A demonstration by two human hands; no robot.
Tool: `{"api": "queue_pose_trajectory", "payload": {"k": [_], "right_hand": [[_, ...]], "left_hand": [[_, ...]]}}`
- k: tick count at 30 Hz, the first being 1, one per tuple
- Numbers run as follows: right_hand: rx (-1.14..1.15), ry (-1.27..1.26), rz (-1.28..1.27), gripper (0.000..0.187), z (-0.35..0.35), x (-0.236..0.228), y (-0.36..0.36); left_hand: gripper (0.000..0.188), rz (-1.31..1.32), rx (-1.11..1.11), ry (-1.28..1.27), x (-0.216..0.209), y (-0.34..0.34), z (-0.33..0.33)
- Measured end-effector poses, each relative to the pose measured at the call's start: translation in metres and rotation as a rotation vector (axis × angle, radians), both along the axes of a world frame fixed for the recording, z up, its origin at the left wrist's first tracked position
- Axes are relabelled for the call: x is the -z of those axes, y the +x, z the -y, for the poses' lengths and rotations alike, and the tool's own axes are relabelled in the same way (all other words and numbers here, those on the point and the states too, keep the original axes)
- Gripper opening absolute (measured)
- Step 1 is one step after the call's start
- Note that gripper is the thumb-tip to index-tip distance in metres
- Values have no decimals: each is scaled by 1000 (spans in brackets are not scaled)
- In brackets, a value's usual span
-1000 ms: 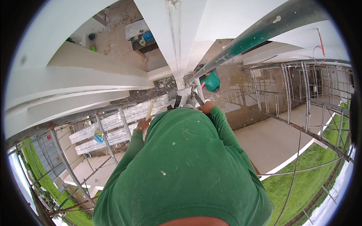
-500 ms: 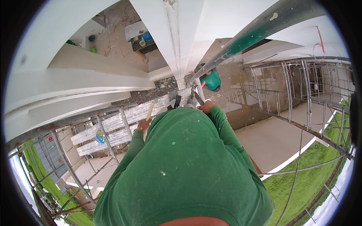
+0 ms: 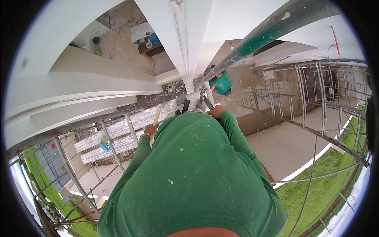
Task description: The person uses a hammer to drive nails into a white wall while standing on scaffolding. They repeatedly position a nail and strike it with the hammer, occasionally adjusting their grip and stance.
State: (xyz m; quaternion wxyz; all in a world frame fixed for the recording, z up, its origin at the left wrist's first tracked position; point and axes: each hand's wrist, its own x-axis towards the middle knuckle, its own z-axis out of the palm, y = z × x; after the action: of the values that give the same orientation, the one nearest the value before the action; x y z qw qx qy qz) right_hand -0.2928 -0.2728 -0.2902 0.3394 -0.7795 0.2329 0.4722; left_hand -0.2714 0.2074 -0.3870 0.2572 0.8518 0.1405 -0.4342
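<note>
My left hand (image 3: 150, 130) is closed round the lower end of a pale stick-like handle (image 3: 158, 113) that points up and away beside my body. Past the front of my green shirt, my right hand (image 3: 216, 111) grips a hammer-like tool with a dark handle (image 3: 208, 103). Its metal head (image 3: 203, 93) lies by my feet, close to the foot of a white wall corner (image 3: 189, 63). The fingers of both hands are partly hidden. Under me are paint-spattered metal planks (image 3: 166, 110), with a dark strap (image 3: 183, 106) near my feet.
A dirty scaffold pipe (image 3: 260, 39) slants up to the right. Scaffold frames stand at left (image 3: 112, 142) and right (image 3: 304, 94). Far below, a person in green (image 3: 221, 83) bends near the wall. A blue container (image 3: 105, 144) shows beyond the left rails; grass (image 3: 316, 185) lies outside.
</note>
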Motion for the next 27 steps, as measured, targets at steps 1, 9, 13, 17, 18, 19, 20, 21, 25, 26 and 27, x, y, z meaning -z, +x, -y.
{"api": "queue_pose_trajectory", "payload": {"k": [1, 9, 13, 17, 18, 19, 20, 21, 25, 26, 27], "right_hand": [[4, 7, -5, 72, 0, -1, 0], [6, 10, -17, 72, -1, -2, -1], [-5, 7, -24, 73, -1, -5, 1], [-2, 3, -24, 72, 0, -6, 2], [-9, 7, -32, 72, 0, -8, 2], [-16, 11, -39, 73, -1, -10, 3], [-16, 14, -39, 73, -1, -10, 4], [-11, 13, -35, 73, 0, -7, 3], [-2, 1, -29, 74, 2, -2, 1], [-1, 2, -30, 74, 2, -2, 1], [-2, 8, -29, 74, 1, -5, 2]], "left_hand": [[65, -9, 25, 11, -7, 2, 3], [68, -15, 74, 35, -11, 1, 1], [70, -37, 60, 25, 0, 0, -2], [69, -33, 60, 63, -2, 3, 2], [68, -32, 53, 66, -4, 1, 2], [68, -30, 45, 68, -6, 0, 2], [68, -39, 29, 59, -9, -1, 1], [67, -43, 17, 45, -11, 0, 3], [66, -17, -22, -16, -4, -2, 3], [67, -13, -42, -27, 5, -4, 0], [67, -7, -64, -33, 23, -10, -12]]}}
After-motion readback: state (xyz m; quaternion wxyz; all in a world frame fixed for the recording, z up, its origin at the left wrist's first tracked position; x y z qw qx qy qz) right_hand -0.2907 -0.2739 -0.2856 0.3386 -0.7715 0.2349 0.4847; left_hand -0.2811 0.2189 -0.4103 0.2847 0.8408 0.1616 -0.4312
